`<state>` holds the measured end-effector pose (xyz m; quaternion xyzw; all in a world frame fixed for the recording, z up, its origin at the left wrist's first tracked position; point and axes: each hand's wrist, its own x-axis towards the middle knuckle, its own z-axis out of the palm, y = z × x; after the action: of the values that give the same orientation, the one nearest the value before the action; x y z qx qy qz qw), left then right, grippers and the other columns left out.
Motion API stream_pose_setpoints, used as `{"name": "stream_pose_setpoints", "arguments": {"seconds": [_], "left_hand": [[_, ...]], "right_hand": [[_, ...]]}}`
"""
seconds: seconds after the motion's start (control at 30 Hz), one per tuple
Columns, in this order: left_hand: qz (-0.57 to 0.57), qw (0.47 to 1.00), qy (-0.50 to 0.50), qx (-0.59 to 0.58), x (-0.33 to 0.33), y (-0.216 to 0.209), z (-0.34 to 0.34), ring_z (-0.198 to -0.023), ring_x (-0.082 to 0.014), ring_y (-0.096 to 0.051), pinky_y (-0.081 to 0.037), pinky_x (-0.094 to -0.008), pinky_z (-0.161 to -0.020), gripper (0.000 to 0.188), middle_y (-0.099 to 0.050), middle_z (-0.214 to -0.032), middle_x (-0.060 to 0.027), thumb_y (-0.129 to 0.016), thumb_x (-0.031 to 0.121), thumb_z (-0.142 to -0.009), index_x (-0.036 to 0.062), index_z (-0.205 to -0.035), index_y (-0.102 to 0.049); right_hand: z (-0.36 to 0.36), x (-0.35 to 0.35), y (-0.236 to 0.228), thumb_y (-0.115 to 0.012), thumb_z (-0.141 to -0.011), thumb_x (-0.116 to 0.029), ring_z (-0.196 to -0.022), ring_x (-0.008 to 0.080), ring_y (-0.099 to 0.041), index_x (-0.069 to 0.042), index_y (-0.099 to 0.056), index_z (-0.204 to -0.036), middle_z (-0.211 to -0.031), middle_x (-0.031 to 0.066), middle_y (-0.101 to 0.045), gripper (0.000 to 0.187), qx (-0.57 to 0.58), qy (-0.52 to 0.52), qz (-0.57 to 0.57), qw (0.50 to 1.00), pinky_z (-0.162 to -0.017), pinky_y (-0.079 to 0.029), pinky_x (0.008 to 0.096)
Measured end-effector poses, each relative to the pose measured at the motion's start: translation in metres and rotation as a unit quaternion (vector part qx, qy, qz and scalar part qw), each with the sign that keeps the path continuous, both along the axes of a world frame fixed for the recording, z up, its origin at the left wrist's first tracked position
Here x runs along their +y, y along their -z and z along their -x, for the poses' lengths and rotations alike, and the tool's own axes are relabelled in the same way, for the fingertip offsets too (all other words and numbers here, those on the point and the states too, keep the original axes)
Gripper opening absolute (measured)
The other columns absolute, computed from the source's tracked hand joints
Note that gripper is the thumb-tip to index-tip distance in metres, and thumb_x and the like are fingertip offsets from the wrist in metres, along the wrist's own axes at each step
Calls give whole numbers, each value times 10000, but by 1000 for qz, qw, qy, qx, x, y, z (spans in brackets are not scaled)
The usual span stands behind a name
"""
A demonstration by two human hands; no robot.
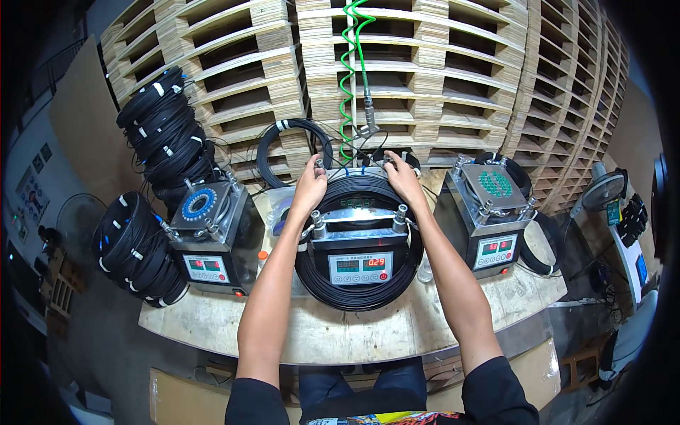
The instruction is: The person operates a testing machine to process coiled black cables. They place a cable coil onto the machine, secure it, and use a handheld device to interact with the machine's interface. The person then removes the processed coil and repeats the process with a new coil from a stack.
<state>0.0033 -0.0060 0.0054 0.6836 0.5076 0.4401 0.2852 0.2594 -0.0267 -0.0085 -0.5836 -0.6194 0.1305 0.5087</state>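
A metal-framed machine with a lit display panel (361, 268) stands in the middle of the table. A thick coil of black cable (358, 301) hangs around it. My left hand (312, 187) reaches to its far left corner, fingers closed round a metal knob (319, 167). At the far right corner my right hand (404, 180) has its fingers curled at a second metal knob (387, 162). Two more knobs stand at the near corners, the left one (318, 221) and the right one (401, 213). Small green pieces sit on the machine's top, partly hidden behind a bright metal bar.
Similar machines stand on both sides, with a ring of blue pieces (199, 204) at left and green pieces (495, 184) at right. Stacked black cable coils (166, 134) rise at far left. Wooden pallets (411, 71) form a wall behind; a green coiled air hose (346, 85) hangs there.
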Motion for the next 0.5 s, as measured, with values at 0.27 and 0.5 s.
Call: {"name": "stream_pose_setpoints", "arguments": {"seconds": [0.27,0.5], "left_hand": [[0,1000,-7,2,5,6,2,-1036,-252,-637,-467,-348,-930,576,-665,-1162,-124,-514,97,-916,124,-1481,-408],[-7,1000,-1,-13,1,1,4,-971,-235,-648,-478,-345,-904,684,-662,-1148,-151,-521,63,-870,130,-1523,-328]], "right_hand": [[1,-8,-6,-600,-871,-212,-997,334,-676,-74,-496,-1399,-1034,227,-689,556,78,-21,24,996,-917,-497,378],[1,-7,-6,-610,-864,-228,-1005,336,-684,-78,-511,-1387,-1060,240,-697,553,88,-18,34,995,-917,-501,381]]}}
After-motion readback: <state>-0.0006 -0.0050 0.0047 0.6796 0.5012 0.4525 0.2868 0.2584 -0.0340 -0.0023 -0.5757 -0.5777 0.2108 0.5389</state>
